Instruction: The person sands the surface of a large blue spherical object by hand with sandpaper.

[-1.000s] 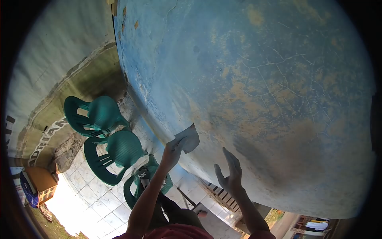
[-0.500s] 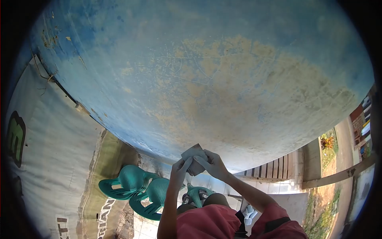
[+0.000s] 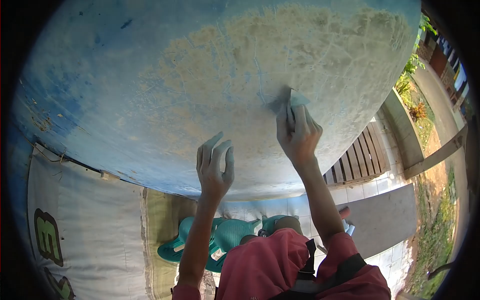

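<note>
A large curved blue surface (image 3: 200, 100), with worn beige and grey patches, fills the upper part of the view. My right hand (image 3: 300, 132) is raised against it, fingers pinched on a small folded grey sheet (image 3: 298, 98) whose corner sticks up past the fingertips. A dark smudge or shadow lies on the surface beside the sheet. My left hand (image 3: 215, 162) is lower and to the left, fingers apart and slightly curled, holding nothing. Whether its fingertips touch the surface cannot be made out. Pale dust coats both hands.
Green plastic chairs (image 3: 235, 232) stand below on a tiled floor. A grey-white banner (image 3: 95, 225) hangs at the left. Wooden slats (image 3: 357, 160), a grey board (image 3: 385, 220) and a low wall (image 3: 402, 130) are at the right, with grass beyond.
Both hands have come apart and moved up. The left let go of the grey sheet; the right carried it up and right to the surface. The view has shifted too.
</note>
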